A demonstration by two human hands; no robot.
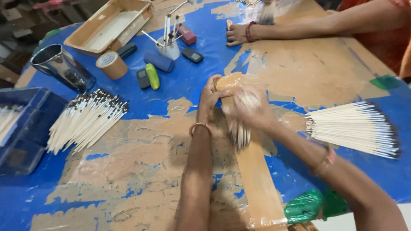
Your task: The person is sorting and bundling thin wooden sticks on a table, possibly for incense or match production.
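One brush bundle (240, 124) in right hand (250, 109), two piles (85, 120) aside.

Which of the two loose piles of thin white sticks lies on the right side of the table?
The fanned pile of thin white dark-tipped sticks beside the right hand; the other pile lies left.
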